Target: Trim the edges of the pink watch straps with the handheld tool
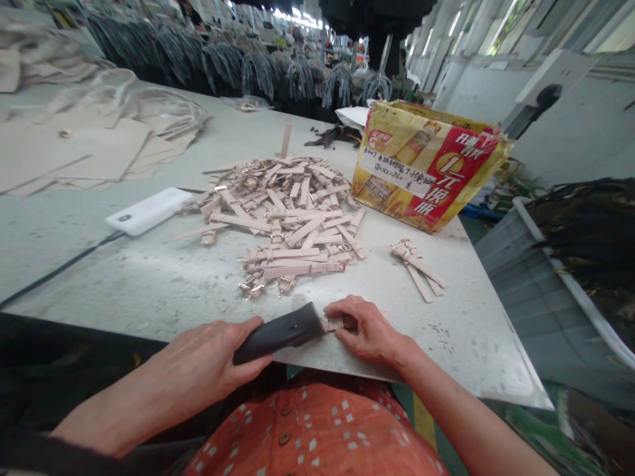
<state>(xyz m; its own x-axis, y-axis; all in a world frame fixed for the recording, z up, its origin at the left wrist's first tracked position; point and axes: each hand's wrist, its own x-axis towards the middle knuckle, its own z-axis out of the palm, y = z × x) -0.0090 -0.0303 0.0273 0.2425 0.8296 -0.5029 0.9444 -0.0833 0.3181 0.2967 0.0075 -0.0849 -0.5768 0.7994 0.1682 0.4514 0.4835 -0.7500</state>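
1. Gripping the black elongated object (282, 332) in the left hand (213, 350), with fingers closed around its left end and thumb along the lower side
2. Holding it at the front edge of the bench (163, 284), slanted, with the right end farther from the body
3. Curling the fingers of the right hand (372, 329) about the pale piece (331, 322) at the object's right end; cannot tell whether pinching it or only touching it
4. Wearing an orange shirt (307, 430) with pale squares, close below both hands
5. Facing, just beyond the hands, a heap of pale straps (297, 215) with gold-coloured buckles, lying crossed over one another
6. Showing a small bunch of straps (417, 268) to the right, apart from the heap
7. Bordering the heap on the left with a white device (149, 210) on a dark cord (64, 268), and at the far right with a yellow-and-red box (426, 165)
8. Reaching farther out, beige sheets (89, 149) at far left and a grey bin (526, 284) beside the bench at right
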